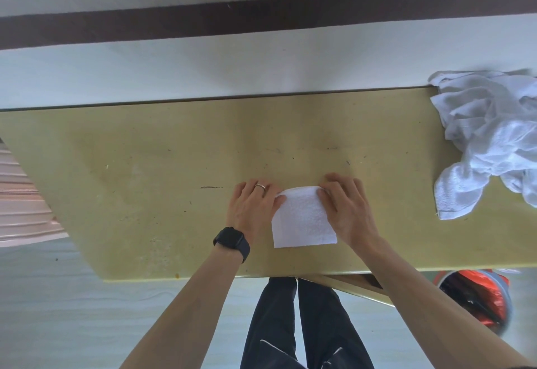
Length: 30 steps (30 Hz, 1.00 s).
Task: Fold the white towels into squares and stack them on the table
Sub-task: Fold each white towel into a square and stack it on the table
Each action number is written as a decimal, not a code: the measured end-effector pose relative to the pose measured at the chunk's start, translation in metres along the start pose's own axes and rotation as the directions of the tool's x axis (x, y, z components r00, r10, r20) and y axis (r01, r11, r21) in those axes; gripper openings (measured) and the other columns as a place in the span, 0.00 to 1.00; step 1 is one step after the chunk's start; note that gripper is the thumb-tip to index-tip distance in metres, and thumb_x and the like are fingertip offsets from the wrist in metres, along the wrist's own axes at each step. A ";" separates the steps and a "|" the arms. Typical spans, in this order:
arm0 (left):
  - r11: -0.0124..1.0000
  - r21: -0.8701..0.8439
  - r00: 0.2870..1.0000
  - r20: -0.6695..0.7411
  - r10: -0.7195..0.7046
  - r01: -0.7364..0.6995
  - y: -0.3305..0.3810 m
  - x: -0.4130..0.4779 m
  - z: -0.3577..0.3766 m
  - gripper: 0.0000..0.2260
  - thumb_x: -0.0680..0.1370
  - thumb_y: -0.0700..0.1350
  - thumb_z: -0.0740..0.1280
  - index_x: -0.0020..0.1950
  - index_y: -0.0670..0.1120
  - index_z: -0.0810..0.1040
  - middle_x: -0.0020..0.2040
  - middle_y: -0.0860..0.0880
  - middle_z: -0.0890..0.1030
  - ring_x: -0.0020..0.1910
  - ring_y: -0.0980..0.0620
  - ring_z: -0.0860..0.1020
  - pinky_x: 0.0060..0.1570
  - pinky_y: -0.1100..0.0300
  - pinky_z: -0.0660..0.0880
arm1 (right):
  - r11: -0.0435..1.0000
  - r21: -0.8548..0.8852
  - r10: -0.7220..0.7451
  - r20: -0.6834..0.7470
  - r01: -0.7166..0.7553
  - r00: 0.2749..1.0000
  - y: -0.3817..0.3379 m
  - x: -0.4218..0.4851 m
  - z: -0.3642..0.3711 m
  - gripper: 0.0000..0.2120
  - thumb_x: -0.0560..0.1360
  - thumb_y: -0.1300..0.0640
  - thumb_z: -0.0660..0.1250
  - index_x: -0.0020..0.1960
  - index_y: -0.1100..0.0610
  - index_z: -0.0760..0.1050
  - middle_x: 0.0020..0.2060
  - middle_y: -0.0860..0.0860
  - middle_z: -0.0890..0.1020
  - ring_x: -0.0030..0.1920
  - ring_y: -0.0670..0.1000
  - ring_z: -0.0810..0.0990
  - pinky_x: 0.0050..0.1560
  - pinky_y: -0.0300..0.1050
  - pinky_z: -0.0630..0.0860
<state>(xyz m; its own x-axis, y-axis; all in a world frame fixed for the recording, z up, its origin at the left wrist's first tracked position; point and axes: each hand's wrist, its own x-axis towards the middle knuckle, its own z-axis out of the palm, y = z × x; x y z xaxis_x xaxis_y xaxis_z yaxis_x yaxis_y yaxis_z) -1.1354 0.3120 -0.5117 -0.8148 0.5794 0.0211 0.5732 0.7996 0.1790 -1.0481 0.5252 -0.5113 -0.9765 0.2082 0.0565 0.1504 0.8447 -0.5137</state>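
Both hands' [252, 209] fingers [334, 181] pinch the folded towel [302, 219] on a yellow table [145, 150] against a white wall [261, 63].

Reaching forward side by side, the left hand [252, 209] and right hand [347, 209] each pinch a far corner of the folded white terry towel [303, 220].

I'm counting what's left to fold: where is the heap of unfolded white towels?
In the head view, the crumpled heap of white towels lies at the yellowish table's right end, right of the folded white square towel.
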 end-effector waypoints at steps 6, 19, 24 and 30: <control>0.991 -0.106 0.997 0.030 -0.074 0.077 0.004 -0.004 -0.005 0.14 0.78 0.54 0.60 0.47 0.49 0.83 0.48 0.49 0.82 0.45 0.45 0.78 0.50 0.52 0.74 | 0.999 0.035 0.038 -0.006 -0.038 0.999 -0.002 -0.001 0.002 0.09 0.81 0.58 0.61 0.52 0.60 0.80 0.61 0.54 0.78 0.55 0.56 0.71 0.54 0.47 0.74; 0.978 -0.177 0.987 0.133 -0.087 0.110 0.050 -0.058 0.009 0.28 0.81 0.55 0.54 0.80 0.46 0.60 0.80 0.50 0.58 0.79 0.50 0.55 0.75 0.41 0.49 | 0.981 -0.181 0.100 0.191 -0.065 0.977 -0.030 -0.042 0.016 0.28 0.84 0.47 0.45 0.79 0.59 0.56 0.79 0.52 0.57 0.79 0.51 0.53 0.76 0.58 0.52; 0.981 -0.148 0.963 0.258 -0.080 0.121 0.044 -0.058 0.016 0.30 0.81 0.58 0.52 0.81 0.48 0.53 0.81 0.52 0.50 0.80 0.53 0.48 0.76 0.40 0.44 | 0.972 -0.229 0.122 0.269 -0.060 0.955 -0.025 -0.044 0.020 0.30 0.84 0.45 0.43 0.80 0.60 0.53 0.80 0.52 0.54 0.80 0.52 0.50 0.77 0.61 0.50; 0.941 -0.192 0.946 0.228 -0.232 0.277 0.053 -0.060 -0.009 0.29 0.81 0.57 0.53 0.81 0.51 0.53 0.81 0.49 0.54 0.79 0.47 0.56 0.76 0.45 0.49 | 0.968 -0.082 0.250 0.163 -0.239 0.955 -0.039 -0.041 0.000 0.31 0.81 0.43 0.54 0.79 0.54 0.52 0.79 0.52 0.55 0.79 0.53 0.52 0.76 0.55 0.51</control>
<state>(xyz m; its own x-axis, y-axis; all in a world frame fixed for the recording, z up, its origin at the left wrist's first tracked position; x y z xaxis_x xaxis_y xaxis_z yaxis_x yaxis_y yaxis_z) -1.0573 0.3180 -0.4947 -0.8834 0.3986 -0.2463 0.2971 0.8830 0.3633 -1.0141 0.4836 -0.4935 -0.9197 0.3293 -0.2136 0.3916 0.8079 -0.4404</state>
